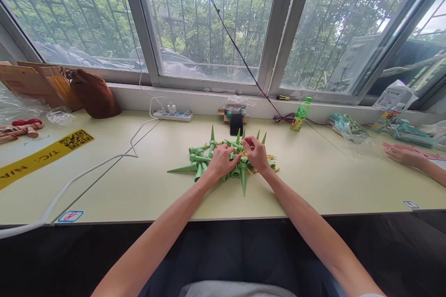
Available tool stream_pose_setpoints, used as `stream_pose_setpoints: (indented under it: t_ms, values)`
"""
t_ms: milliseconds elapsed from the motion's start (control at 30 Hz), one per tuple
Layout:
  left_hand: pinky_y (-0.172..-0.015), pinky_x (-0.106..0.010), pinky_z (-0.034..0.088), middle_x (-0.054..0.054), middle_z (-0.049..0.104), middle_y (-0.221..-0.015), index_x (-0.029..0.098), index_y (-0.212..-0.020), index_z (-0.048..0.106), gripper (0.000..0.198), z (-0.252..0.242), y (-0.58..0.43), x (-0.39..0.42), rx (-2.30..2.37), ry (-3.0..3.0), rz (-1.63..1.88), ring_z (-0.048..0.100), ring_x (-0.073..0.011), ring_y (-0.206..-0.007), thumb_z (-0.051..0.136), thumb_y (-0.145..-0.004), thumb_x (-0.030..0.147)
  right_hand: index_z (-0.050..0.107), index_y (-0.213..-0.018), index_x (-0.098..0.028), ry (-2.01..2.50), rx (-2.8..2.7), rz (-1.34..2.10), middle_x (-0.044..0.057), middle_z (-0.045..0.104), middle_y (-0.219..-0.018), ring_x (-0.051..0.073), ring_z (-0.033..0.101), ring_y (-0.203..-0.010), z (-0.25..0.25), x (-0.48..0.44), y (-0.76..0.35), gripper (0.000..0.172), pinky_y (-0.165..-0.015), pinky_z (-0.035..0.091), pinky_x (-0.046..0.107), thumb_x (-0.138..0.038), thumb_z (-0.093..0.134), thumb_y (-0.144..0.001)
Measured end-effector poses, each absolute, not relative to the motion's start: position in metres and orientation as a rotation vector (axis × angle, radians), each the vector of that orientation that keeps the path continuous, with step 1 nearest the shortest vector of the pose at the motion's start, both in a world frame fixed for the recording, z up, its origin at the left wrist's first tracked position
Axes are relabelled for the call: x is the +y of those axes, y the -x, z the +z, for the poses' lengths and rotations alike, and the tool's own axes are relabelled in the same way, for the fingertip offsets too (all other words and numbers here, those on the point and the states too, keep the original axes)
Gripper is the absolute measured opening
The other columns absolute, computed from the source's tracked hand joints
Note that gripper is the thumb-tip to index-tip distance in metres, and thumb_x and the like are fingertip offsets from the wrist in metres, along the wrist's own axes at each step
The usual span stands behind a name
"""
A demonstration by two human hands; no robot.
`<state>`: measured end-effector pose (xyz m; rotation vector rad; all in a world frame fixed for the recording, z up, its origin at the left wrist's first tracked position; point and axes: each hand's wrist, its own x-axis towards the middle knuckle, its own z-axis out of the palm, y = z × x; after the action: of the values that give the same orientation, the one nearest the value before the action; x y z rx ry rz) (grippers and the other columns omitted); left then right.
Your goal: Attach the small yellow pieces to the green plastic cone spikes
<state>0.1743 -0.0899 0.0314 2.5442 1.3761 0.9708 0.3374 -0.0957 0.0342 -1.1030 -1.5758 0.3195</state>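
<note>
Green plastic spikes (183, 169) lay in a loose heap on the pale table (313, 171), straight in front of the person, some on their sides and a few with their tips pointing up or outward. Small yellow bits (272, 158) were scattered among them, mostly along the right edge of the heap.

Both of the person's hands were over the middle of the heap, just beside each other. The left hand (223, 161) was curled, its thumb reaching toward the right; the right hand (256, 153) had its fingers bent and their tips drawn close together. Whether either one pinched a piece could not be told.

Just behind the heap a dark phone (236, 126) leaned upright. Farther right stood a green drink bottle (301, 114), and to the left, near the wall, lay a power strip (173, 115) with a white cable (94, 167) trailing over the table. A brown bag (94, 93) sat farther left. At the far right, another person's hand (400, 154) rested by something pink (428, 153). Behind everything, barred windows (216, 23) showed leafy trees.
</note>
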Motion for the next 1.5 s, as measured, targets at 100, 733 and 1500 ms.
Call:
stream_pose_setpoints:
  t_ms: [100,733,1500]
  values:
    - [-0.080,-0.038,0.046,-0.008,0.054,-0.080,0.018,-0.100,0.073,0.032,0.0309,-0.1749,-0.0900,1.369,-2.580,0.967,0.055,-0.0256,-0.088,0.053,-0.091,0.041,0.059,-0.090,-0.020,1.108,-1.575,0.324,0.004,0.063,-0.076,0.016,0.057,-0.068,0.0345,-0.0961,-0.3372,0.029,-0.060,0.046,0.027,-0.045,0.046,-0.093]
    - [-0.077,-0.035,0.047,-0.006,0.056,-0.084,0.019,-0.101,0.063,0.018,0.0343,-0.1757,-0.0914,1.325,-2.385,1.154,0.058,-0.0229,-0.084,0.056,-0.087,0.029,0.059,-0.090,-0.019,1.095,-1.580,0.330,0.004,0.063,-0.076,0.017,0.058,-0.068,0.0353,-0.0978,-0.3371,0.027,-0.060,0.046,0.027,-0.043,0.047,-0.093]
    - [-0.073,-0.031,0.051,-0.005,0.052,-0.094,0.020,-0.101,0.054,0.016,0.0378,-0.1753,-0.0889,1.253,-2.182,1.457,0.058,-0.0159,-0.076,0.049,-0.087,0.013,0.061,-0.087,-0.019,1.082,-1.613,0.376,0.005,0.065,-0.078,0.018,0.060,-0.069,0.0364,-0.0987,-0.3353,0.024,-0.061,0.049,0.029,-0.040,0.050,-0.089]
